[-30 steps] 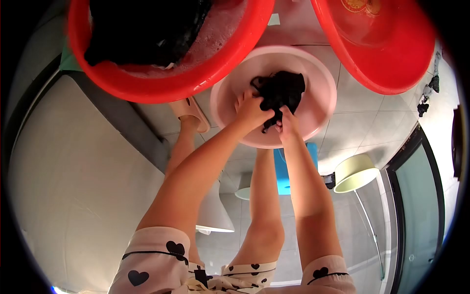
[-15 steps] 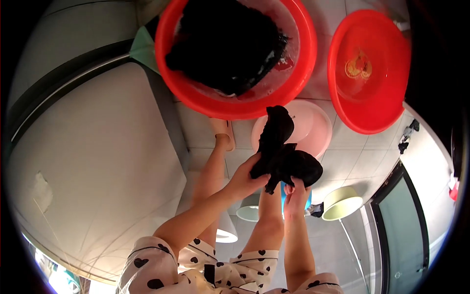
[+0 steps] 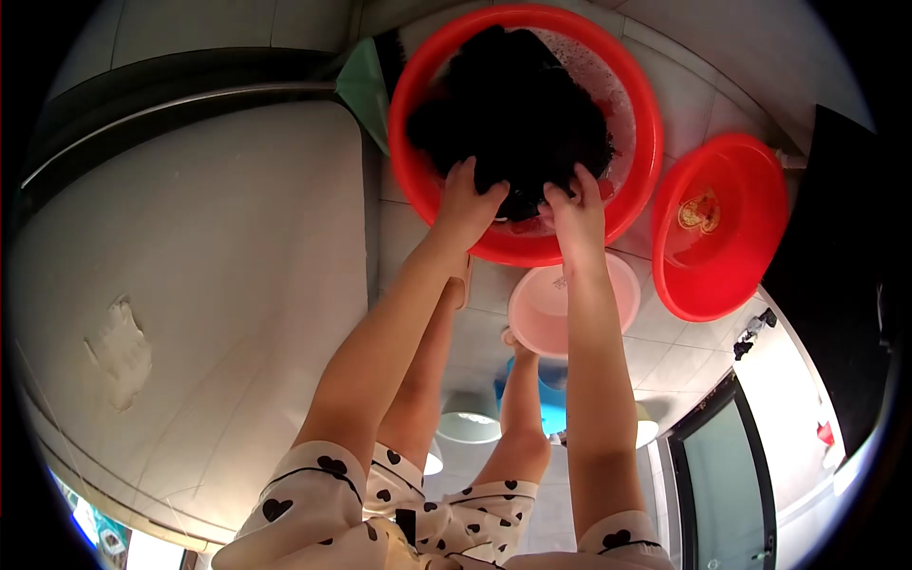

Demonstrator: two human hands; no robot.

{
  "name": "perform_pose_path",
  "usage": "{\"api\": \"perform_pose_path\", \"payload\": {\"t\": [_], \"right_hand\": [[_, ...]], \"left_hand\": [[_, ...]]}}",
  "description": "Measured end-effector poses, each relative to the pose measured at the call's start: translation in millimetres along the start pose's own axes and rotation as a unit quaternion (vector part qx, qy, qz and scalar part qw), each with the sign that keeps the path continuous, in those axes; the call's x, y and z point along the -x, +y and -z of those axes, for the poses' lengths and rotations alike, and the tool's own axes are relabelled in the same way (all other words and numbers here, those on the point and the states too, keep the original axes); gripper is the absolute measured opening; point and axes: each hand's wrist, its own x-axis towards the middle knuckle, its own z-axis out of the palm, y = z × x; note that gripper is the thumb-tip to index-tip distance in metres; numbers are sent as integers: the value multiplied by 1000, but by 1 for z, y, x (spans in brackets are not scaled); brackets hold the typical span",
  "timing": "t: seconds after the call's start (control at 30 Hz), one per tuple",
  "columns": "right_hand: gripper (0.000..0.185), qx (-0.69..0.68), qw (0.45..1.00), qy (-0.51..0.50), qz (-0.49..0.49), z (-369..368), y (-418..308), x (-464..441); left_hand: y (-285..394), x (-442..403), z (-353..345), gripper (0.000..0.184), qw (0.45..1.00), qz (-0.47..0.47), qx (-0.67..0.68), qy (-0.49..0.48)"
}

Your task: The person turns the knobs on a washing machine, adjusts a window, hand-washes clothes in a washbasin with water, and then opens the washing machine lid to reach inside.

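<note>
Black clothing (image 3: 513, 114) lies bunched in soapy water inside the large red basin (image 3: 408, 180). My left hand (image 3: 465, 204) is at the near left part of this dark heap, its fingers curled into the cloth. Beside it, my right hand (image 3: 578, 211) grips the cloth near the basin's front rim, thumb and fingers bent around it. The black pieces merge, so single garments cannot be told apart, and some fingertips are hidden in them.
A pink basin (image 3: 541, 323) sits on the tiled floor below the red one. To the right is a second red basin (image 3: 712, 256) with a yellow print. A blue container (image 3: 553, 404) stands behind my leg. A large pale panel (image 3: 218, 285) fills the left side.
Both hands have moved up and away from me, from above the pink basin into the large red one. The black bra they held apart no longer stands out from the dark heap.
</note>
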Motion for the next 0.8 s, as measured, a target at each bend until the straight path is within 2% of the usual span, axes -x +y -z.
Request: {"api": "perform_pose_path", "payload": {"t": [0.1,0.17,0.3,0.4,0.5,0.53,0.57,0.63,0.67,0.7,0.77,0.8], "right_hand": [[56,-41,998,21,47,-13,8,-14],[47,-61,997,0,46,-19,16,-11],[37,-155,987,-29,4,-8,109,-13],[35,-151,987,18,-48,19,179,4],[34,-92,980,107,-142,59,248,23],[41,-53,981,116,-145,81,298,21],[50,-15,981,126,-148,104,349,19],[55,43,971,160,-171,138,392,15],[58,53,961,190,-193,154,401,12],[62,58,948,231,-213,170,409,12],[68,59,914,311,-252,200,422,10],[72,42,901,334,-272,219,431,10]], "left_hand": [[-34,-14,-20,42,993,6,121,4],[-43,-4,-26,39,990,18,134,-32],[-61,29,-51,34,964,78,234,-100],[-93,62,-83,33,965,114,174,-161],[-116,92,-106,32,959,116,31,-255],[-119,97,-109,40,943,151,-38,-295],[-137,102,-118,44,946,149,-69,-279],[-188,112,-145,51,950,143,-130,-246],[-200,113,-152,58,958,109,-128,-232],[-200,115,-157,58,962,78,-148,-217],[-229,112,-174,57,953,137,-79,-257],[-231,113,-180,53,957,120,-57,-257]]}}
